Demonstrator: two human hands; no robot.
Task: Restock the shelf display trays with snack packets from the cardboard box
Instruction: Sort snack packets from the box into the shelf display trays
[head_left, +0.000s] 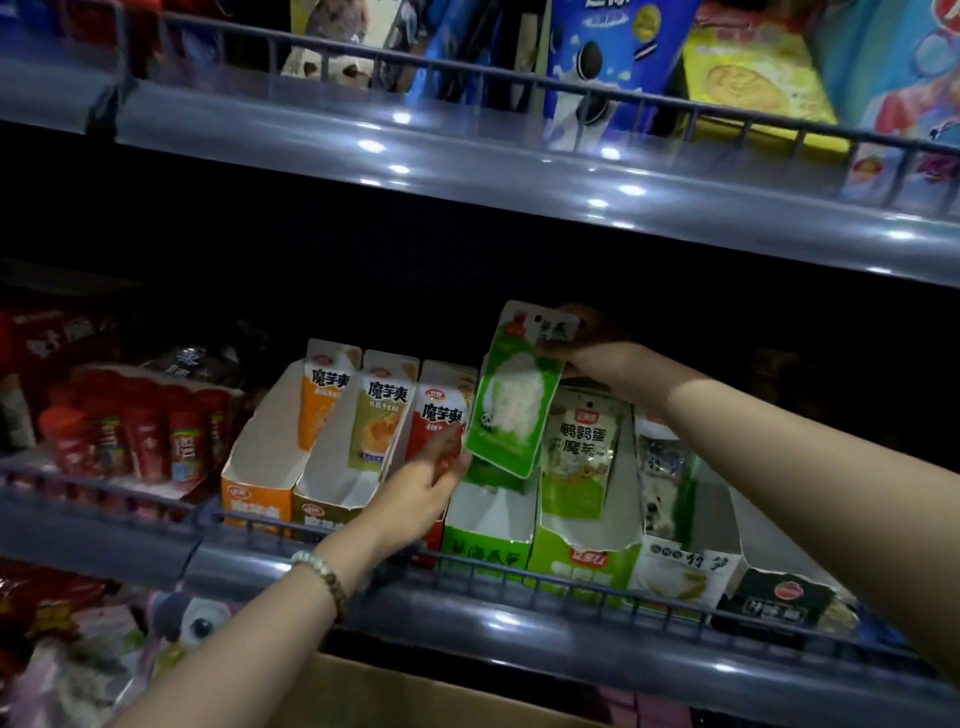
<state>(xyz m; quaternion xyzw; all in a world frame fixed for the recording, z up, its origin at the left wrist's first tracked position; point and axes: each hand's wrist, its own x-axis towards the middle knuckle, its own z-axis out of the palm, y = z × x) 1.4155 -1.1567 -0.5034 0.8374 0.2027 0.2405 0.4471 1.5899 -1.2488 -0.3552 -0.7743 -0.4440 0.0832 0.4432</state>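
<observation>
Over the railed shelf (519, 618), right hand (587, 353) pinches glossy green packet (511, 400); grip of left hand (415, 499) unclear.

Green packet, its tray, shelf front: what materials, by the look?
Green packet: probably glossy plastic film; glare across its face. Green tray: printed cardboard, matte; plain white inside, rough cut edges. Shelf front: grey, glossy, sharp light reflections; painted metal or plastic, can't tell.

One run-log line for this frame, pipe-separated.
phase: placing | right hand: pinches green packet by top, over green tray | left hand: by packet's lower edge, grip unclear | packet: tilted
</observation>
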